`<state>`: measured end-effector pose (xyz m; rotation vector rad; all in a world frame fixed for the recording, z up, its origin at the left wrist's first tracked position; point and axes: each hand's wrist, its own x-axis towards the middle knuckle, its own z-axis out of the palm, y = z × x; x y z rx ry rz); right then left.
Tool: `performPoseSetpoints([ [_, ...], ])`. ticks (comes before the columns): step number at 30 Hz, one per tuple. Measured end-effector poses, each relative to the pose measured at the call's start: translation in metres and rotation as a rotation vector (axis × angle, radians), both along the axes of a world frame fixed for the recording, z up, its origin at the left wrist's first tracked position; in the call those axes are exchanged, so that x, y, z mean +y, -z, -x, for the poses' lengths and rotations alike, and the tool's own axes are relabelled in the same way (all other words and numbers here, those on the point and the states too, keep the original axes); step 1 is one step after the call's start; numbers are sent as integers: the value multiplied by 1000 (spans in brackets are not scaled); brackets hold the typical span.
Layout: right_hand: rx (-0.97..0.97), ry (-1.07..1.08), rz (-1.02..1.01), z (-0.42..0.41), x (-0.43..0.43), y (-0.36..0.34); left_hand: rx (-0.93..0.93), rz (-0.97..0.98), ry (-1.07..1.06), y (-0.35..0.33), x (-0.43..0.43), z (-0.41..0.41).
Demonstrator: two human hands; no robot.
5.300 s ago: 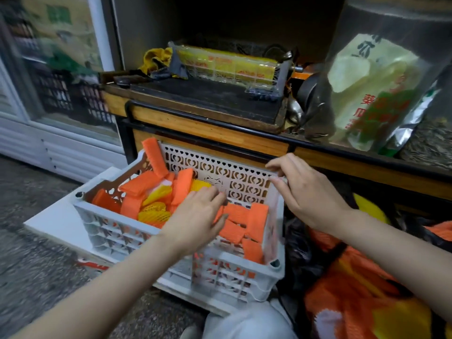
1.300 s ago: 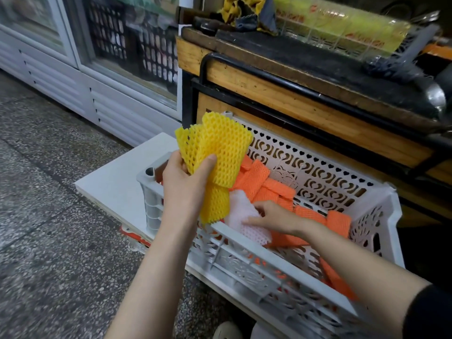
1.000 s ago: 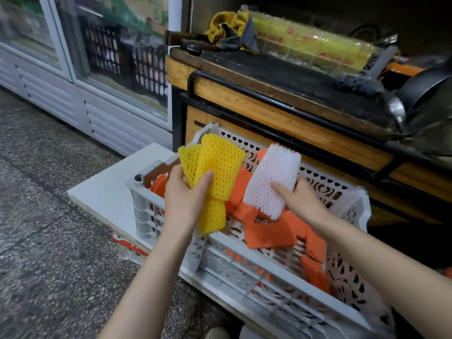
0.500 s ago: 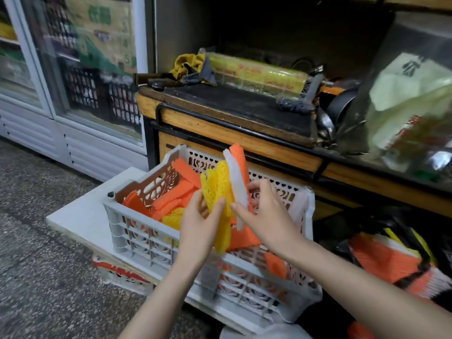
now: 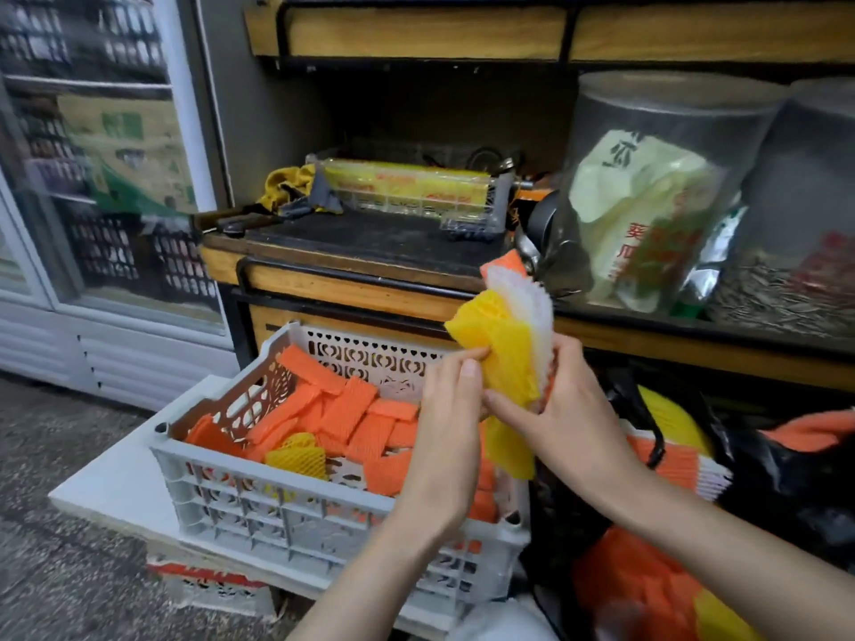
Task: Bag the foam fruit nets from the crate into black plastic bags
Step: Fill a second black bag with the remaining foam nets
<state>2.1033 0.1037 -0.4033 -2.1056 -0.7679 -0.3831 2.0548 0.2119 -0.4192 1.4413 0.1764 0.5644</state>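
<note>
A white plastic crate [image 5: 296, 515] holds several orange foam nets [image 5: 356, 418] and a yellow one [image 5: 298, 455]. Over the crate's right end, both hands hold one bunch of foam nets [image 5: 509, 335]: yellow in front, white behind, an orange tip on top. My left hand [image 5: 451, 423] pinches its left side and my right hand [image 5: 562, 409] grips its right side. To the right, black plastic bags [image 5: 786, 474] sit on the floor with orange and yellow nets [image 5: 661, 460] inside.
The crate rests on a white board [image 5: 115, 483] over a box. Behind it stands a wooden counter [image 5: 351, 284] with a cling-film dispenser [image 5: 407, 192] and large clear jars [image 5: 657, 192]. A glass-door fridge [image 5: 92, 178] is at left, grey floor below.
The yellow nets and the white net, held apart a second ago, are now one bunch in both hands. The bunch has moved right, toward the bags.
</note>
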Motion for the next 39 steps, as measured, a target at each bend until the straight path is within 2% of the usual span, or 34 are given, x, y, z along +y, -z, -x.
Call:
performPoseSetpoints([
  [2, -12, 78, -74, -7, -22, -7, 99, 48, 112, -11, -14, -17],
  [8, 29, 229, -303, -32, -94, -27, -165, -321, 224, -14, -82, -10],
  [11, 59, 284, -298, -42, -128, -29, 12, -424, 201, 5, -95, -32],
  [13, 91, 317, -270, -49, -146, -25, 154, -578, 198, 19, -105, -41],
  [16, 143, 376, -241, -59, -166, -14, 284, -739, 300, 41, -116, -45],
  [18, 159, 400, -238, -63, -176, -10, 320, -799, 290, 45, -115, -47],
  [20, 137, 408, -220, -65, -184, -6, 268, -786, 221, 39, -110, -49],
  [23, 54, 417, -131, -61, -188, 0, 191, -645, 94, 19, -94, -50],
  [26, -39, 196, -1, -57, -186, 10, 177, -482, 25, 0, -79, -49],
  [27, -21, 76, 142, -56, -185, 14, 187, -441, 23, -3, -76, -49],
  [29, 19, -87, 584, -58, -182, 25, 210, -389, 32, -9, -73, -47],
  [30, 21, -102, 764, -62, -180, 28, 213, -374, 38, -10, -72, -45],
  [31, 7, -74, 858, -67, -177, 30, 212, -363, 46, -11, -72, -45],
  [32, -43, -18, 863, -72, -173, 31, 211, -354, 56, -12, -72, -43],
  [36, -303, 256, 598, -90, -148, 22, 206, -341, 84, -18, -76, -40],
  [39, -482, 282, 628, -90, -132, 34, 223, -307, 77, -18, -73, -43],
])
